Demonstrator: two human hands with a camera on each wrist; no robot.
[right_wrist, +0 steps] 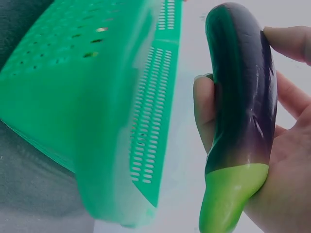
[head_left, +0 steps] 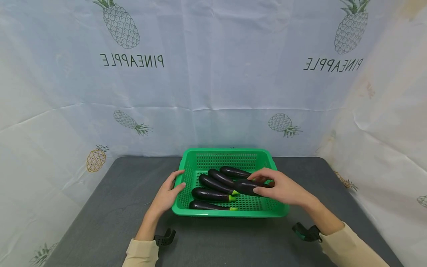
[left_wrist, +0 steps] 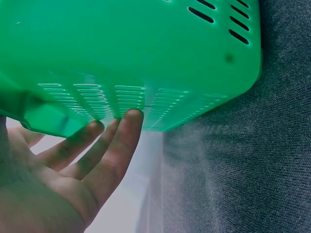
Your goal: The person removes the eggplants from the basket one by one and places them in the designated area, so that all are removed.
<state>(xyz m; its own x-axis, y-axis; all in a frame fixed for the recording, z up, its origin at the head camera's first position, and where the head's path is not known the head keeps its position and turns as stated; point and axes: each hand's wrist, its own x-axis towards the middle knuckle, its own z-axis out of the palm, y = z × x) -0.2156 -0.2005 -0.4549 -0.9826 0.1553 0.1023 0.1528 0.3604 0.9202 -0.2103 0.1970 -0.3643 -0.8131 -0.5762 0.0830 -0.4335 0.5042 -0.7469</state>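
A green plastic basket point(head_left: 230, 213) holds several dark purple eggplants with green stem ends, among them one eggplant point(head_left: 213, 194) near the front left. My left hand point(head_left: 168, 193) holds the basket's left rim, thumb over the edge. In the left wrist view, fingers point(left_wrist: 119, 155) of that hand lie against the slotted outer wall. Over the right part of the basket, my right hand point(head_left: 283, 187) grips another eggplant point(right_wrist: 243, 97) between thumb and fingers. Its green end point(right_wrist: 231, 194) points down in the right wrist view. The palm partly hides this eggplant in the head view.
The basket stands on a dark grey table point(head_left: 133, 193) close to its back edge. Behind hangs a pale cloth point(head_left: 230, 74) with pineapple prints, and more cloth lines both sides. A black wrist mount point(head_left: 165, 237) sticks out beside the left sleeve, another mount point(head_left: 307, 233) beside the right.
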